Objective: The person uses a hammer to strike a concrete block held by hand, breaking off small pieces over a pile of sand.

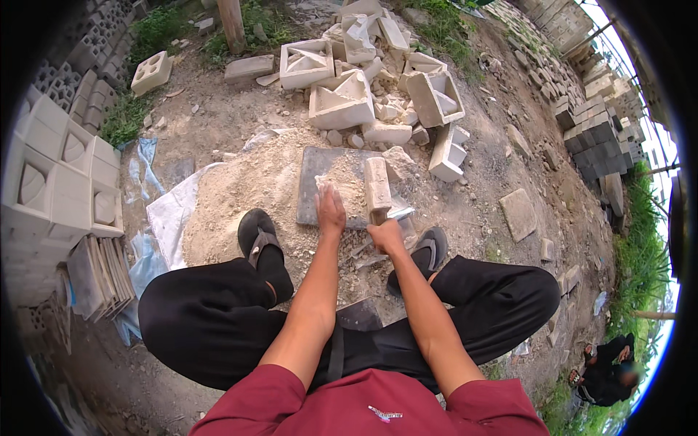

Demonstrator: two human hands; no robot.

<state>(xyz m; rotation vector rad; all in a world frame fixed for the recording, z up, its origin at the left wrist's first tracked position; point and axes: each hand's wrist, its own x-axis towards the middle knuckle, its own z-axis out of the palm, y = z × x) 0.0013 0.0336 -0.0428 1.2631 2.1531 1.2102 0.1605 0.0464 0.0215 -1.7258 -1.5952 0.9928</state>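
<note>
A dark flat slab (pixel 310 182) lies on the ground between my feet, with pale crushed rubble (pixel 347 182) on it. My left hand (pixel 331 211) reaches over its near part, fingers stretched out and touching the pale crumbs. Closed round a short handle, my right hand (pixel 387 236) grips a dust-covered mallet (pixel 377 185). The mallet's long, blocky head rests at the slab's right side, beside a broken chunk (pixel 398 161). Most of the handle is hidden in my fist.
Fine pale debris (pixel 233 196) spreads left of the slab, partly over a white sheet (pixel 172 214). Broken hollow blocks (pixel 342 102) are heaped beyond it. Moulded blocks (pixel 69 156) stand stacked at left, grey blocks (pixel 596 142) at right. A person (pixel 607 374) sits at lower right.
</note>
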